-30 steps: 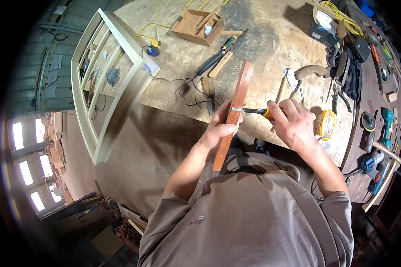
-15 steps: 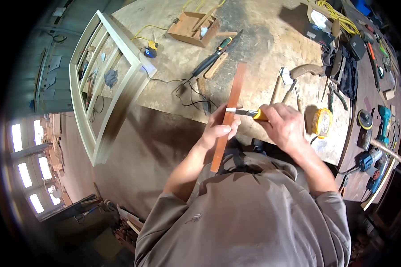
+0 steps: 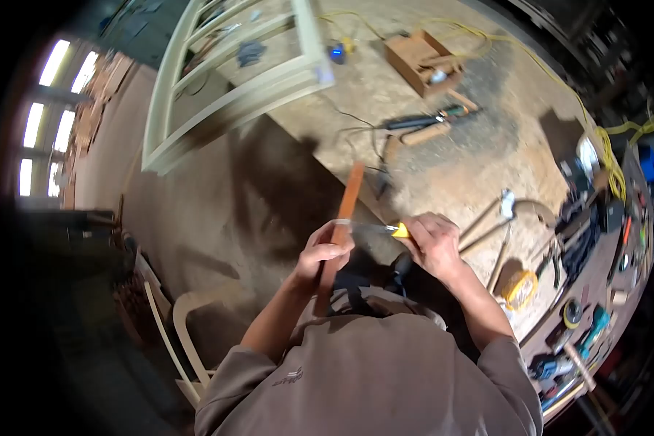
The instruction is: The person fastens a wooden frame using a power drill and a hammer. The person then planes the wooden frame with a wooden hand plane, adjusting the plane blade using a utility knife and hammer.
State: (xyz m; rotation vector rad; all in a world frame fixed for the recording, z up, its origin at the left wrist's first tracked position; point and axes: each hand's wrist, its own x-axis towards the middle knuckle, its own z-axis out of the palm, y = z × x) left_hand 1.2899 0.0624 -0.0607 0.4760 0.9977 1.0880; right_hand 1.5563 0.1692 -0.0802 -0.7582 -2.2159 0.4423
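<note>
My left hand [image 3: 325, 251] is closed around a reddish-brown wooden strip [image 3: 351, 190], which stands tilted in front of my shirt. In my right hand [image 3: 436, 243] is a yellow-handled utility knife [image 3: 400, 230], most of its handle hidden by my fingers. Its blade points left and meets the strip just above my left fingers. A pale band crosses the strip there; whether it is a cut or a marking I cannot tell. Both hands are over the near edge of the workbench [image 3: 443, 182].
A pale wooden frame [image 3: 232, 98] overhangs the bench at the left. On the bench lie a wooden box [image 3: 423, 64], black-handled pliers [image 3: 421, 120], a hammer [image 3: 506, 203] and a yellow work light [image 3: 520, 289]. Power tools [image 3: 556, 365] fill the right side. A curved wooden piece [image 3: 185, 320] stands lower left.
The view has turned, shifting the bench and frame within it. My hands and the strip have moved left and down in view. The knife still meets the strip, with more blade visible.
</note>
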